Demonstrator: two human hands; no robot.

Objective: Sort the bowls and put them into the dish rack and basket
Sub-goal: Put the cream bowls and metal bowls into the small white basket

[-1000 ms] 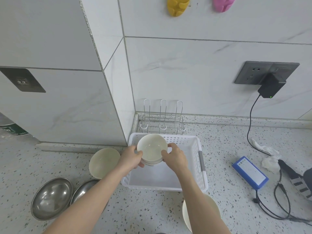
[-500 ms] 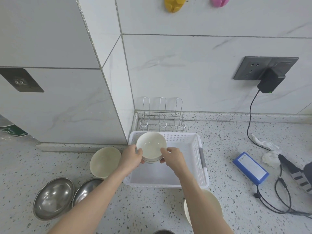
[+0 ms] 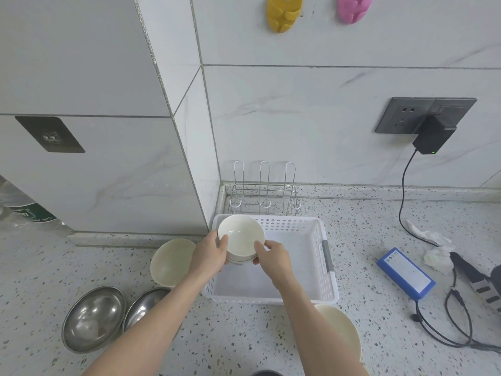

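Both hands hold a small stack of white bowls (image 3: pixel 240 237) over the back-left corner of the white perforated basket (image 3: pixel 324 280): the left hand (image 3: pixel 208 257) is wrapped around the stack's left side with the thumb on the top bowl's rim, and the right hand (image 3: pixel 273 260) grips the right side, fingers closed against the bowls. The stack tilts toward the camera, so the top bowl's inside shows; lower rims peek out beneath it, but their number cannot be told. The basket floor under the hands is bare. Directly behind the basket, against the wall corner, stands the wire dish rack (image 3: pixel 264 191), with three upright loops and nothing in it. Left of the basket, a cream bowl (image 3: pixel 169 260) leans partly behind the left wrist. Nearer the camera on the left sit two steel bowls (image 3: pixel 93 318) side by side, the second (image 3: pixel 143 308) partly hidden by the left forearm. Another cream bowl (image 3: pixel 341 332) rests in front of the basket's near right corner, partly covered by the right forearm. Off to the right on the speckled counter (image 3: pixel 379 226) lie a blue box (image 3: pixel 405 272), crumpled tissue (image 3: pixel 433 248) and a black cable (image 3: pixel 458 321); a black charger (image 3: pixel 432 137) sits in the wall socket (image 3: pixel 404 115). Two hooks, one yellow (image 3: pixel 283 12) and one pink (image 3: pixel 353 8), hang high on the tiled wall.
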